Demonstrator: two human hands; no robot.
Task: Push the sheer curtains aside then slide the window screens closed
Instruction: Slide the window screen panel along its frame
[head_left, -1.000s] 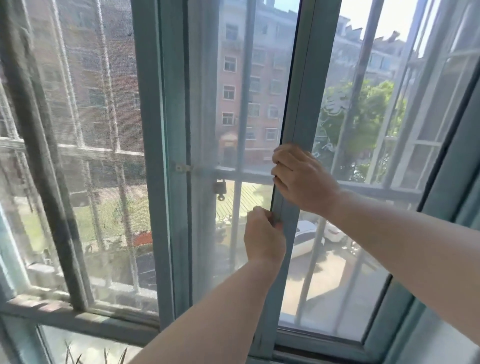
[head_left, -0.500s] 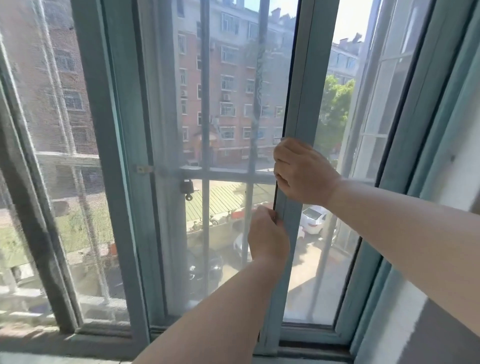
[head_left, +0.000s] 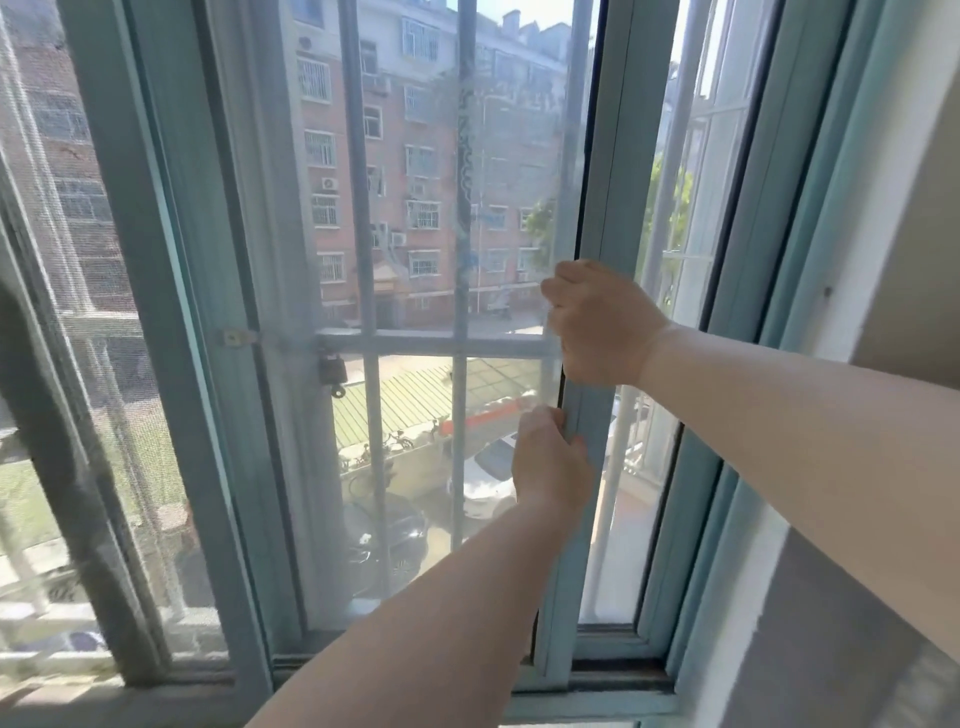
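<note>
Screen frame stands mid-slide under my fingers, right hand clamped just above left hand on its upright edge; next, I judge, push it across the remaining gap beyond my fingertips.

Beyond the glass we list a red-brick apartment block with barred windows and small air-conditioning units on its wall. In front of it we record pale blue security bars, upright rods crossed by one horizontal rail, with a dark padlock hanging at the rail's left end beside a small metal hasp. Below we note a green corrugated roof, bicycles parked beside it, a white car and a dark car. At right we enter green tree foliage and a grey-and-white interior wall.
</note>
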